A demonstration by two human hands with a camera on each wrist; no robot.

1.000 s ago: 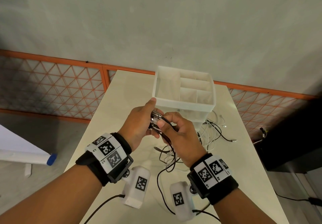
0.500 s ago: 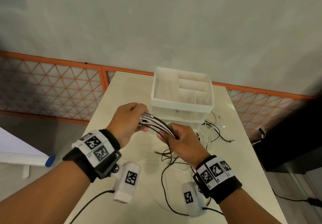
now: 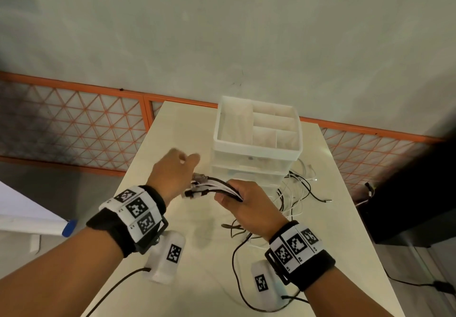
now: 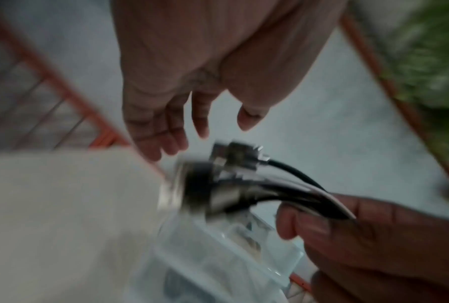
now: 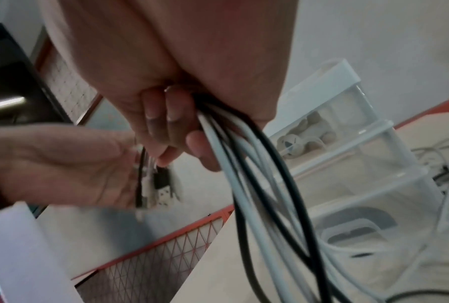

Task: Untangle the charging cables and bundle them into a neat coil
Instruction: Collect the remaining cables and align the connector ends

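A bunch of black and white charging cables (image 3: pixel 222 188) is gripped in my right hand (image 3: pixel 249 203) above the table. My fingers (image 5: pixel 166 125) curl round the strands, which hang down from the fist as cables (image 5: pixel 259 174). The plug ends (image 3: pixel 196 186) stick out to the left of the fist, side by side. My left hand (image 3: pixel 179 168) is just left of the plugs with its fingers (image 4: pixel 161 135) relaxed and spread, holding nothing. A small gap separates them from the plugs (image 4: pixel 218 176). The rest of the cables lie as a loose tangle (image 3: pixel 293 193) on the table.
A clear plastic drawer organiser (image 3: pixel 256 149) with an open divided top stands just behind my hands on the cream table (image 3: pixel 177 129). An orange lattice railing (image 3: pixel 74 124) runs behind the table. A dark object (image 3: pixel 407 193) stands at the right edge.
My left hand has let go of the plug ends and opened, drawing slightly left. My right hand keeps its grip on the bundle and has slid along it away from the plugs.
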